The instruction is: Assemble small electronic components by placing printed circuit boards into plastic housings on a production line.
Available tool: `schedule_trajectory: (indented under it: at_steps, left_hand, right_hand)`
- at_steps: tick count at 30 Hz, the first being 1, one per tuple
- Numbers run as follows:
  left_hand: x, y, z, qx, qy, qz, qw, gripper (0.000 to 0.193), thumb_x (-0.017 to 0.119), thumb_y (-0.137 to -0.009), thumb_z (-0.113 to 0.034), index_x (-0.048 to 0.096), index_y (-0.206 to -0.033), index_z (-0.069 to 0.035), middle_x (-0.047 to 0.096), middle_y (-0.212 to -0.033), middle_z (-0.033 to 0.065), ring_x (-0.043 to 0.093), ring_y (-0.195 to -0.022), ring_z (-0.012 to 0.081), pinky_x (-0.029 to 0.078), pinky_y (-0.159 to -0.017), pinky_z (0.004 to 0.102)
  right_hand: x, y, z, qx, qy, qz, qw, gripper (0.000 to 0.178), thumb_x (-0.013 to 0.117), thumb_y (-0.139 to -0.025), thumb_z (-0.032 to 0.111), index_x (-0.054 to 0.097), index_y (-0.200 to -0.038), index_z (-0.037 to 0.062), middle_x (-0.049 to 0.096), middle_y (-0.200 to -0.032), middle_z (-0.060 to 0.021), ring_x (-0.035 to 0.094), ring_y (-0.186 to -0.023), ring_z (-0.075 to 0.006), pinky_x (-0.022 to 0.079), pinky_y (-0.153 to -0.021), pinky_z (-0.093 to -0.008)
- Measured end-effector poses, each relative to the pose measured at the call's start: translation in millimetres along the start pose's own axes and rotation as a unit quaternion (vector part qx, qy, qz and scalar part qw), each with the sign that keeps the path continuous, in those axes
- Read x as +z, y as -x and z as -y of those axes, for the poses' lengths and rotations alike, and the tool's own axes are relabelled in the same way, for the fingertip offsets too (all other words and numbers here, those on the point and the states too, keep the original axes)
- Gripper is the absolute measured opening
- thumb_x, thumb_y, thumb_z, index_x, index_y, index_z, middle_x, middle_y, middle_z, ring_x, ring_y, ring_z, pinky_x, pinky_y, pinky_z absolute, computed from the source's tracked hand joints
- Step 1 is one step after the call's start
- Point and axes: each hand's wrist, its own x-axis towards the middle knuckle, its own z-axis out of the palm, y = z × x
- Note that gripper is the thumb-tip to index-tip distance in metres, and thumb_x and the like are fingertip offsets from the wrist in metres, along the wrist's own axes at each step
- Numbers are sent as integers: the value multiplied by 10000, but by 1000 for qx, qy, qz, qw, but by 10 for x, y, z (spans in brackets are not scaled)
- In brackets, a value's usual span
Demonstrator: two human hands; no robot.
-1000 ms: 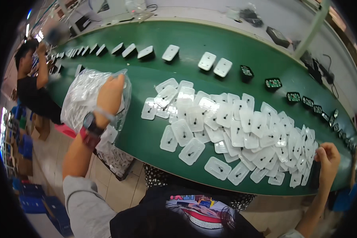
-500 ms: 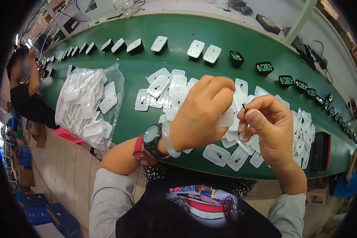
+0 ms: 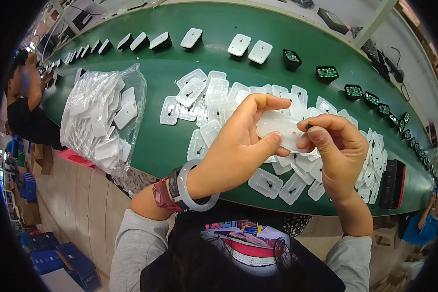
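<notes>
Green and broad, the tabletop [image 3: 277, 22] fills most of the view, with a co-worker [image 3: 22, 117] beyond its left end. Loose white covers make a pile [image 3: 304, 170] spread from the middle of the tabletop toward its right end, a few lying close to the near edge. A clear bag [image 3: 100, 117] of more covers sits to the left, its lower part seeming to overhang the near edge. Along the far edge run black cases: the closed ones [image 3: 191, 38], white on top, toward the far left corner, and the open ones [image 3: 327, 73], green boards showing, toward the right end. Near the right corner of the near edge stands a black box [image 3: 393, 184]. Above the pile, the left hand [image 3: 238, 138] grips one cover [image 3: 277, 127], thumb on its face and fingers curled around it. The right hand [image 3: 338, 158] has thumb and forefinger pinched on a small black part [image 3: 308, 126] at the cover's right end; whether the part is seated in the cover cannot be told. Such a small part could spring from a slack pinch and be lost among the pile, or go in crooked if the cover tilts. A swinging forearm might push covers off the near edge, and a knock could tip the bag floorward.
</notes>
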Motion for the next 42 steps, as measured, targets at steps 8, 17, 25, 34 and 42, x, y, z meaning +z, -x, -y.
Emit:
schedule_trajectory:
  at_steps: [8,17,25,34,42]
  left_hand:
    - [92,108,-10,-8,15,-25,1000,506,498,-807,93,347,-1284,16,453,-1253,196,546,-1024,227,549,-788,256]
    - [107,174,68,13,-104,-54,993,428,476,-777,86,411,-1194,17,568,-1035,141,570,-744,131,487,-629,207]
    - [135,194,87,27,-101,-69,992,467,471,-780,124,386,-1226,13,497,-1228,214,578,-983,220,529,-795,264]
    - [102,201,74,26,-67,-72,995,466,472,-776,128,392,-1220,15,497,-1234,218,584,-972,219,528,-796,262]
    - [102,213,53,25,-63,-78,995,431,494,-782,121,416,-1195,25,526,-1205,218,592,-942,198,532,-777,248]
  right_hand:
    - [-34,-24,-48,-115,259,62,957,114,636,-748,-67,646,-838,1,580,-861,-72,501,-731,-141,421,-623,-224]
    - [5,-17,-60,-125,339,91,928,95,645,-737,-59,650,-813,-2,556,-854,-72,491,-716,-142,420,-612,-226]
    - [107,15,-129,-39,191,28,980,90,651,-738,-65,657,-810,-10,569,-860,-75,505,-708,-126,443,-607,-215]
    - [133,5,-186,-50,175,19,983,90,654,-734,-72,656,-805,-17,575,-869,-77,519,-702,-118,457,-602,-202]
    - [197,32,-133,-60,208,24,976,100,652,-728,-73,651,-814,-21,578,-866,-83,524,-699,-126,461,-601,-213]
